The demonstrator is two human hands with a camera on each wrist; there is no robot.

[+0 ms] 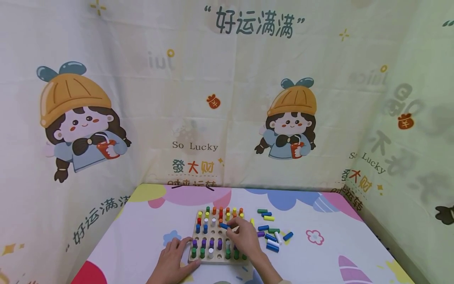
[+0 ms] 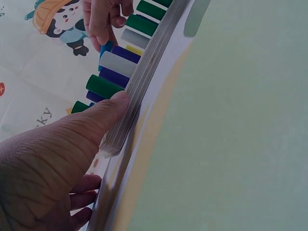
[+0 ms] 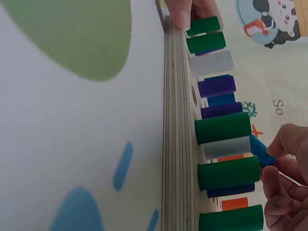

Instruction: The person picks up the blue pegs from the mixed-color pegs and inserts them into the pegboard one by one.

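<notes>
A wooden pegboard [image 1: 213,259] with rows of coloured pegs stands on the table. My right hand [image 1: 244,236] pinches a blue peg [image 1: 224,226] between thumb and fingers over the board's middle rows. In the right wrist view this blue peg [image 3: 262,151] tilts just beyond the green and white pegs. My left hand [image 1: 172,260] rests at the board's near left corner, its thumb along the front edge and its index finger at the left side. The left wrist view has that thumb [image 2: 113,108] pressed on the board's edge beside a green peg [image 2: 103,87].
Loose blue, green, yellow, white and purple pegs, among them a green one [image 1: 262,211] and a blue one [image 1: 288,236], lie right of the board. The patterned table [image 1: 312,252] meets printed cloth [image 1: 227,130] at the back and sides.
</notes>
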